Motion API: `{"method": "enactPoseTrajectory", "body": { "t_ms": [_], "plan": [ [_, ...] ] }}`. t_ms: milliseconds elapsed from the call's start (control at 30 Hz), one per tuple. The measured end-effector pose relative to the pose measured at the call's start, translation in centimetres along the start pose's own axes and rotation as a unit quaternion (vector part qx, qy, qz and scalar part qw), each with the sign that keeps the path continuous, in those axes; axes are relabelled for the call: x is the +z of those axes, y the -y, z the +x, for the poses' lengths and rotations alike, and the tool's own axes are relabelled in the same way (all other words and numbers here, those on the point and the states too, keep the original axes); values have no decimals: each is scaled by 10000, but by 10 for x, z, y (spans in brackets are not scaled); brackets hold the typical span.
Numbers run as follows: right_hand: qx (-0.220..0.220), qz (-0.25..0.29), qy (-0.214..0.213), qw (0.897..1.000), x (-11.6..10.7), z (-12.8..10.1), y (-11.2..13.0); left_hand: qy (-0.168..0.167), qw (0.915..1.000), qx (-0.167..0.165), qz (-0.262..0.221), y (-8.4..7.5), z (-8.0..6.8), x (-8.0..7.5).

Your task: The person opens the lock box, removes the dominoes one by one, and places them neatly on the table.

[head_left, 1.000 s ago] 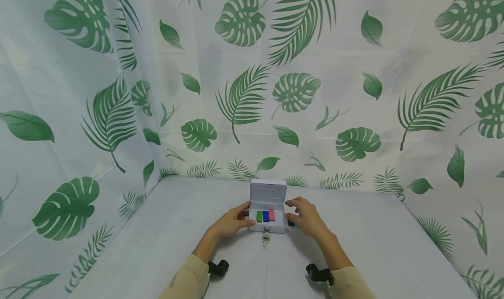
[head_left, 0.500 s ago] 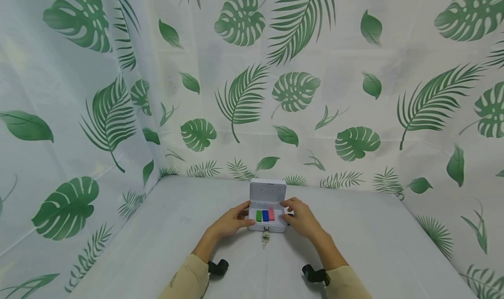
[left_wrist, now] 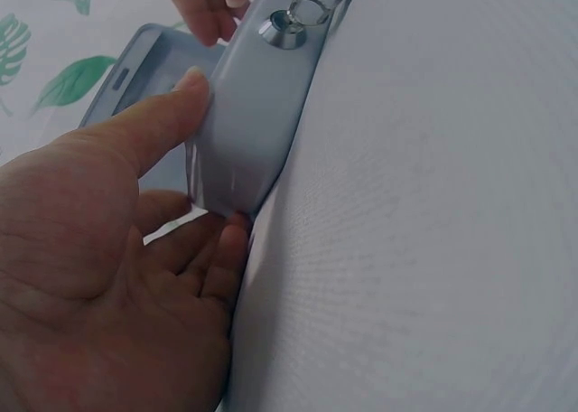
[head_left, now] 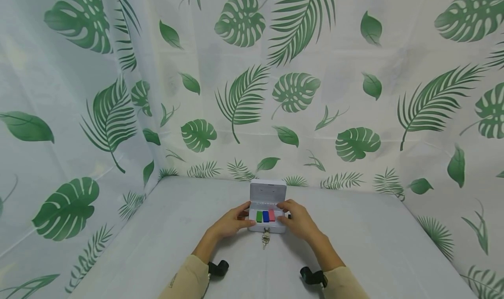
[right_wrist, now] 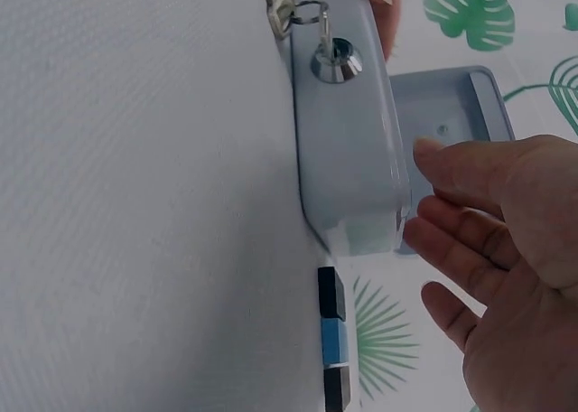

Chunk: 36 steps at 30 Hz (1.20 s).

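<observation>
A small white metal box point(head_left: 267, 211) sits near the lower middle of the head view on the pale desk point(head_left: 157, 242), its lid point(head_left: 268, 190) standing upright behind it. Inside lie three small blocks side by side: a green block point(head_left: 259, 216), a blue block point(head_left: 265, 216) and a pink block point(head_left: 271, 215). What lies under or behind them is too small to tell. The left hand point(head_left: 232, 222) grips the box's left end; in the left wrist view the thumb point(left_wrist: 158, 123) presses the front wall while the fingers point(left_wrist: 217, 258) curl under the corner, their tips hidden. The right hand point(head_left: 296, 218) sits at the box's right end with relaxed, slightly spread fingers; in the right wrist view the fingertips point(right_wrist: 433, 236) come right up to the box's corner, but whether they touch it cannot be told. A key point(head_left: 266, 238) hangs from the lock point(right_wrist: 336, 60) on the front wall, and in both wrist views its ring is cut off by the top edge of the frame. In the lower middle of the right wrist view, a stack of small dark and blue pieces point(right_wrist: 332, 349) lies just beside the box, cut off at the bottom; the right hand hides it in the head view. Leaf-printed cloth point(head_left: 354, 93) fills the upper part of the head view.
</observation>
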State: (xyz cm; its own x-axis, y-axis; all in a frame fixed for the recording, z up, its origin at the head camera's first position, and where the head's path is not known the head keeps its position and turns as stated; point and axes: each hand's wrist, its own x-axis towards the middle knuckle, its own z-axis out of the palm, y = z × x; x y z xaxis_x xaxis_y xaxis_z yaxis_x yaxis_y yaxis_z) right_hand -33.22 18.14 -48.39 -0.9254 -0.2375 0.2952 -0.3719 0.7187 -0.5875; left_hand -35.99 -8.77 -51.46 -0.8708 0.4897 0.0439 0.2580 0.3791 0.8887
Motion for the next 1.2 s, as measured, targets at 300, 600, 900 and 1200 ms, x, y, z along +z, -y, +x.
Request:
{"method": "enactPoseTrajectory", "body": {
  "t_ms": [300,600,900,1200],
  "plan": [
    [-9,-141,94,9999,3,2,6,4,10000,34,-42,1,1,0],
    [1,-270,39,9996,9,6,7,22,9999,67,-72,1,1,-2],
    [398,-370,213,9983,13,11,12,32,10000,63,-43,2,1,-1],
    [452,-336,376,9977,15,16,15,-1,10000,43,-80,3,1,-1]
  ]
}}
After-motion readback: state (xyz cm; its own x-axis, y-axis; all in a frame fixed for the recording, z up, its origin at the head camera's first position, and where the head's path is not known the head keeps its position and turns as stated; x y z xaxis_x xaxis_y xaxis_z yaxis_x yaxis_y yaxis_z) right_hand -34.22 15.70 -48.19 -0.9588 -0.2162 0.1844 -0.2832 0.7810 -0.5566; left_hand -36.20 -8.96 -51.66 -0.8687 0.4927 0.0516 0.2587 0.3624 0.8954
